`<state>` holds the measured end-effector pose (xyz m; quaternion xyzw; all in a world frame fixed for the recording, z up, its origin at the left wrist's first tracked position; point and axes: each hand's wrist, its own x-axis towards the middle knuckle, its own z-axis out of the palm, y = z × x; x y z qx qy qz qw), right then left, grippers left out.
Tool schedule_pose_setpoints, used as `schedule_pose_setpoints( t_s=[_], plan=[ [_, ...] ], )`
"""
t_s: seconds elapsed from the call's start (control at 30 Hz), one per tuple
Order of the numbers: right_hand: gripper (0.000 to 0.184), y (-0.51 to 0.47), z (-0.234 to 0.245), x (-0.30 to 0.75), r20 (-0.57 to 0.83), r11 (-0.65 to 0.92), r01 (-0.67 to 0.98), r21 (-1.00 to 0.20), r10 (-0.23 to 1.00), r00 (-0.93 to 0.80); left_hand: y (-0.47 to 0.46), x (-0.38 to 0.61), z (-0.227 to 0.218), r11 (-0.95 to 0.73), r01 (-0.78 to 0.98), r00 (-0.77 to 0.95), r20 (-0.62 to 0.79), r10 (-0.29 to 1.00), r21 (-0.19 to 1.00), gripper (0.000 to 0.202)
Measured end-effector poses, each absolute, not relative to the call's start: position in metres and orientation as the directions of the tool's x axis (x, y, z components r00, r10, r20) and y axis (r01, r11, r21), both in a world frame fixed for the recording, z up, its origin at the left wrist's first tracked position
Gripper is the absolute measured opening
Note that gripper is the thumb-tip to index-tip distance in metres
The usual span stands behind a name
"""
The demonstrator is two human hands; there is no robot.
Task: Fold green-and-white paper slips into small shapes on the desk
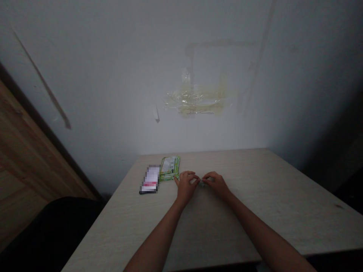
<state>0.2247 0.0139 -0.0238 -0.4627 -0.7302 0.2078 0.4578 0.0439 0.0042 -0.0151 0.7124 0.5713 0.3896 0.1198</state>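
Both my hands meet near the middle of the table, their fingertips almost touching. My left hand (187,186) pinches with thumb and forefinger at the left side of a small greyish-clear piece (202,184). From the other side, my right hand (217,183) closes its thumb and forefinger on the same piece. It is too small and dark to tell what it is. Just left of my left hand lies a green and white printed packet (169,168), close to the outstretched thumb or finger side of that hand.
A phone (150,179) with a blurred-out screen lies left of the packet. The wooden table (269,196) reaches back to a pale wall (119,83) with old clear tape (195,100) on it. A dark chair-like shape (56,230) stands at the left, below wooden boards (25,151).
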Motion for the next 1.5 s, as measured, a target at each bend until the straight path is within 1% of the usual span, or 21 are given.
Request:
schedule_pose_setpoints(
  t_s=[0.2,0.53,0.7,0.9,1.07,1.27,1.37,1.5],
  plan=[
    [0.015,0.013,-0.022,0.224,0.452,0.456,0.470,-0.756,0.883,-0.128,0.003,0.044,-0.013,-0.315,0.701,0.029,0.415,0.909,0.641,0.010],
    [0.020,0.019,-0.025,0.228,0.410,0.404,0.434,-0.806,0.908,-0.085,0.009,0.040,-0.016,-0.275,0.684,-0.041,0.412,0.910,0.675,0.010],
    [0.024,0.023,-0.028,0.232,0.398,0.380,0.426,-0.821,0.916,-0.050,0.010,0.038,-0.016,-0.247,0.696,-0.074,0.410,0.909,0.674,0.010],
    [0.023,0.027,-0.033,0.236,0.421,0.357,0.486,-0.798,0.906,0.026,0.009,0.037,-0.014,-0.204,0.728,-0.106,0.402,0.909,0.655,0.010],
    [0.020,0.027,-0.034,0.236,0.455,0.358,0.543,-0.759,0.889,0.050,0.008,0.038,-0.012,-0.179,0.758,-0.109,0.393,0.913,0.627,0.011],
    [0.018,0.028,-0.035,0.237,0.451,0.323,0.592,-0.739,0.889,0.077,0.008,0.039,-0.011,-0.141,0.773,-0.114,0.354,0.928,0.618,0.013],
    [0.019,0.028,-0.035,0.238,0.422,0.323,0.570,-0.756,0.905,0.047,0.008,0.037,-0.012,-0.158,0.788,-0.085,0.360,0.929,0.595,0.012],
    [0.021,0.025,-0.032,0.238,0.387,0.343,0.517,-0.784,0.922,-0.024,0.008,0.035,-0.013,-0.227,0.823,0.002,0.397,0.918,0.520,0.009]
  ],
)
